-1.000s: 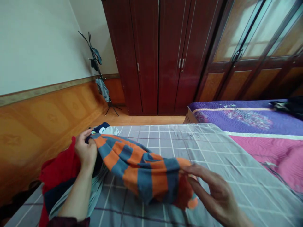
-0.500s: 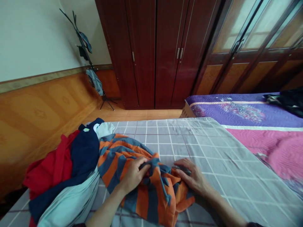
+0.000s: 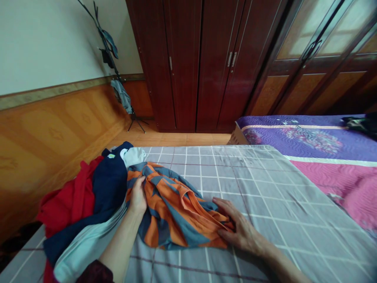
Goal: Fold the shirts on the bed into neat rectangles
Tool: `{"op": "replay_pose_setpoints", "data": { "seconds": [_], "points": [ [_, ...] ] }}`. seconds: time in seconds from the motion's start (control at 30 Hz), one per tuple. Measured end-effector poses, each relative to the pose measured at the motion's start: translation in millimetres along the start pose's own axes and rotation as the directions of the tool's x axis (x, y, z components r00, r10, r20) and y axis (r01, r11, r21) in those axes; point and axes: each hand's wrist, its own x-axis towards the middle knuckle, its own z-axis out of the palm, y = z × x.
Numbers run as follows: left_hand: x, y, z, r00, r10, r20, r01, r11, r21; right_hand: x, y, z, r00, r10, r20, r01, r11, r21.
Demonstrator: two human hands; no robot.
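Observation:
A crumpled orange and blue-grey striped garment (image 3: 176,214) lies on the grey checked bed sheet (image 3: 265,251); its exact kind is hidden by the folds. At its far left part, my left hand (image 3: 138,196) is closed on the fabric, the thumb on top and the other fingers mostly hidden. My right hand (image 3: 243,230) grips the garment's right end, with cloth between the thumb and the fingers. Just left of my left hand rests a heap of clothes: a navy garment (image 3: 110,188), a red garment (image 3: 70,194) and a pale mint garment (image 3: 88,239).
A second bed with a purple and pink quilt (image 3: 312,137) stands at the right, dark cloth (image 3: 362,125) on it. Dark red wardrobes (image 3: 182,78) line the far wall. A coat stand (image 3: 110,55) with hanging items is in the left corner.
My left hand has moved left and away from me, from the garment's middle to its far left part. The garment is now spread wider, its near edge drawn back. My right hand stays at its right end.

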Motion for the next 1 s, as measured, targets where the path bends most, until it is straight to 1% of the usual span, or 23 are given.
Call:
{"op": "replay_pose_setpoints", "data": {
  "seconds": [0.07, 0.1, 0.13, 0.17, 0.2, 0.23, 0.27, 0.3, 0.33, 0.37, 0.4, 0.43, 0.47, 0.5, 0.53, 0.6, 0.67, 0.7, 0.8, 0.83, 0.93, 0.97, 1.0],
  "points": [
    [2, 5, -2.4, 0.994, 0.112, -0.007, -0.111, 0.991, 0.07, 2, 1, 0, 0.998, 0.03, -0.057, -0.03, 1.0, 0.01],
    [1, 8, -2.4, 0.987, 0.164, -0.004, -0.162, 0.982, 0.1, 3, 1, -1, 0.998, 0.03, -0.062, -0.029, 0.999, 0.013],
    [-2, 11, -1.1, 0.977, 0.214, 0.022, -0.215, 0.966, 0.142, 4, 1, -2, 0.998, 0.019, -0.053, -0.018, 1.0, 0.013],
    [-6, 14, 1.3, 0.959, 0.271, 0.087, -0.283, 0.937, 0.205, 6, 0, -3, 0.999, 0.001, -0.038, -0.001, 1.0, 0.008],
    [-12, 16, 4.9, 0.925, 0.325, 0.196, -0.37, 0.885, 0.283, 7, -2, -4, 1.0, -0.018, -0.021, 0.018, 1.0, 0.001],
    [-19, 17, 9.4, 0.868, 0.366, 0.335, -0.476, 0.803, 0.357, 7, -3, -5, 0.999, -0.037, -0.005, 0.037, 0.999, -0.007],
    [-27, 16, 14.4, 0.788, 0.376, 0.488, -0.588, 0.694, 0.415, 8, -5, -5, 0.999, -0.052, 0.003, 0.052, 0.999, -0.014],
    [-34, 14, 19.7, 0.694, 0.351, 0.628, -0.691, 0.569, 0.446, 8, -6, -5, 0.998, -0.058, 0.0, 0.058, 0.998, -0.02],
    [-42, 10, 24.7, 0.607, 0.299, 0.737, -0.769, 0.454, 0.45, 7, -6, -4, 0.998, -0.059, -0.009, 0.059, 0.998, -0.024],
    [-48, 5, 29.2, 0.541, 0.235, 0.808, -0.818, 0.371, 0.439, 7, -6, -3, 0.998, -0.061, -0.022, 0.06, 0.998, -0.026],
    [-53, -1, 32.9, 0.49, 0.166, 0.856, -0.85, 0.309, 0.426, 6, -5, -2, 0.997, -0.061, -0.038, 0.059, 0.998, -0.031],
    [-57, -6, 35.7, 0.452, 0.104, 0.886, -0.872, 0.262, 0.414, 5, -4, 0, 0.997, -0.064, -0.053, 0.062, 0.997, -0.041],
    [-60, -10, 37.7, 0.425, 0.056, 0.904, -0.886, 0.232, 0.402, 4, -4, 1, 0.995, -0.074, -0.063, 0.071, 0.996, -0.055],
    [-62, -13, 39.0, 0.412, 0.035, 0.91, -0.892, 0.216, 0.396, 3, -3, 2, 0.993, -0.094, -0.065, 0.089, 0.993, -0.074],
    [-62, -13, 39.8, 0.414, 0.038, 0.909, -0.893, 0.209, 0.398, 2, -3, 3, 0.991, -0.122, -0.063, 0.116, 0.989, -0.095],
    [-62, -6, 40.8, 0.447, 0.099, 0.889, -0.882, 0.213, 0.42, 0, -3, 4, 0.983, -0.173, -0.057, 0.164, 0.977, -0.136],
    [-63, 10, 41.4, 0.483, 0.185, 0.856, -0.867, 0.237, 0.438, -1, -3, 5, 0.98, -0.192, -0.05, 0.182, 0.97, -0.159],
    [-63, 20, 41.5, 0.49, 0.222, 0.843, -0.864, 0.253, 0.435, -2, -3, 5, 0.98, -0.192, -0.048, 0.182, 0.97, -0.163],
    [-64, 49, 39.6, 0.484, 0.313, 0.817, -0.867, 0.296, 0.401, -3, -1, 5, 0.979, -0.194, -0.059, 0.182, 0.97, -0.161],
    [-65, 58, 38.1, 0.489, 0.34, 0.803, -0.864, 0.315, 0.392, -2, -1, 5, 0.976, -0.205, -0.075, 0.192, 0.969, -0.153],
    [-67, 78, 32.0, 0.534, 0.395, 0.748, -0.833, 0.395, 0.386, 0, -2, 4, 0.964, -0.221, -0.145, 0.21, 0.973, -0.092],
    [-66, 81, 29.8, 0.548, 0.398, 0.736, -0.822, 0.421, 0.385, 1, -3, 3, 0.967, -0.198, -0.163, 0.194, 0.98, -0.043],
    [-66, 83, 27.8, 0.563, 0.392, 0.728, -0.809, 0.442, 0.388, 1, -4, 3, 0.973, -0.146, -0.177, 0.153, 0.988, 0.028]
  ]
}}
